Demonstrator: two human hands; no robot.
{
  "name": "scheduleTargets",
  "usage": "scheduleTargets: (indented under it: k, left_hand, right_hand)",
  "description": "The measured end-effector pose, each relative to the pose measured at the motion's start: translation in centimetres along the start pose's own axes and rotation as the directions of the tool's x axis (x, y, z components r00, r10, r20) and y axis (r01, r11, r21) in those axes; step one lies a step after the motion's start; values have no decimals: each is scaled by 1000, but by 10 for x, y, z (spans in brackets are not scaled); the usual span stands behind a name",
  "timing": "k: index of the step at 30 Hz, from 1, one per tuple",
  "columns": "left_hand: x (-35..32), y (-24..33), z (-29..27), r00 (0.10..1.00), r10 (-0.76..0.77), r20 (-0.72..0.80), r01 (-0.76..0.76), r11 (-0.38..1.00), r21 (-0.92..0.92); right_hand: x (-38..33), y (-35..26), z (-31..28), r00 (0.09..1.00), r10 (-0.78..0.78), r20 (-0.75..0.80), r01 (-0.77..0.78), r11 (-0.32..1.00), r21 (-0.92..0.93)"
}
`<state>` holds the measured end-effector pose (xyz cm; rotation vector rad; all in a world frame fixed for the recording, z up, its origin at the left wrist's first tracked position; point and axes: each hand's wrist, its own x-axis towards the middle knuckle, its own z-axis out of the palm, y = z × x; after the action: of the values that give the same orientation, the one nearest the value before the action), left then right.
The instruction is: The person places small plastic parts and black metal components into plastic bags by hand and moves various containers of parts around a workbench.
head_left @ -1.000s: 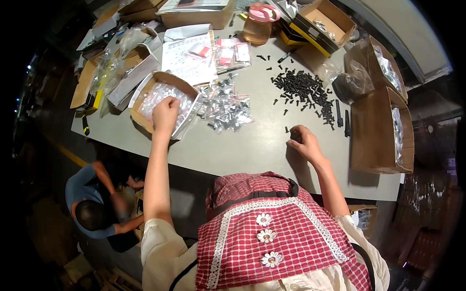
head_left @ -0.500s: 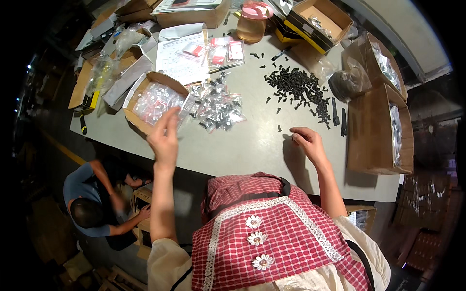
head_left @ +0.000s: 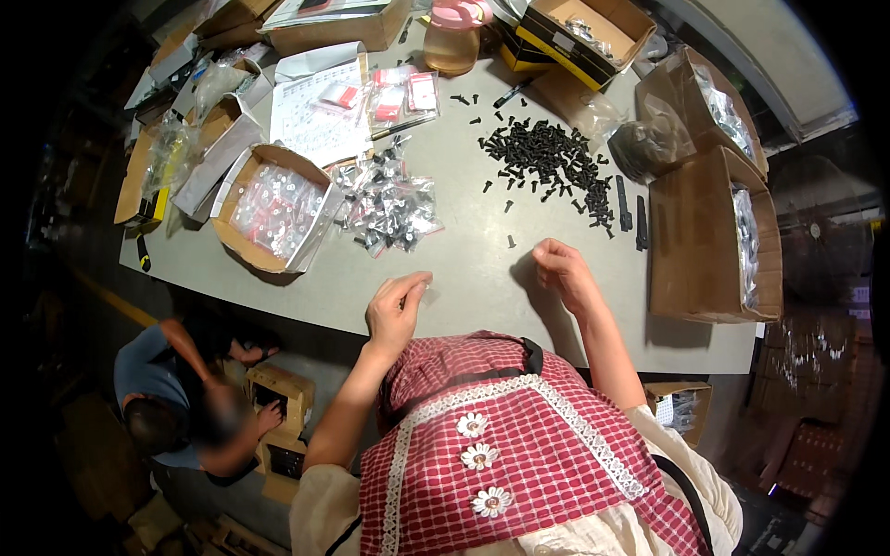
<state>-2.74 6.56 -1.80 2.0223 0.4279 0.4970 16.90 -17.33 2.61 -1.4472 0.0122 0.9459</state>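
My left hand [head_left: 393, 313] is over the near part of the table, its thumb and fingers pinching a small clear plastic bag [head_left: 429, 290]. To its right my right hand [head_left: 567, 275] is closed, fingertips pressed together; whatever they may hold is hidden. Beyond that hand a single black screw [head_left: 511, 241] lies on the table. Farther back spreads a loose pile of black screws [head_left: 547, 157]. A heap of filled clear bags [head_left: 394, 208] lies left of the middle. Beside it an open cardboard box [head_left: 222, 225] holds small clear bags with pale and red bits.
Open cartons [head_left: 691, 250] line the table's right side, near two black strips [head_left: 642, 224]. A pink-lidded jar [head_left: 451, 48], printed sheets [head_left: 320, 116] and a pen [head_left: 405, 126] are at the back. At lower left, a person [head_left: 167, 389] sits low beside cardboard boxes.
My left hand has come from the box of small bags toward the right and nearer me, now with a bag. My right hand has shifted slightly, its fingers curled more tightly.
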Motion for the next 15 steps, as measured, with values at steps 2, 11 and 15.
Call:
scheduleTargets:
  k: [2, 11, 15]
  left_hand:
    - [0, -2, 1, 999, -33, -23, 32, 999, -34]
    - [0, 0, -3, 999, 0, -35, 1, 1000, 27]
    - [0, 1, -3, 999, -14, -44, 14, 1000, -6]
  right_hand:
    - [11, 9, -1, 997, -13, 75, -3, 977, 212]
    - [21, 13, 1, 981, -40, 190, -63, 860, 506]
    - [20, 12, -4, 988, -76, 137, 18, 926, 378]
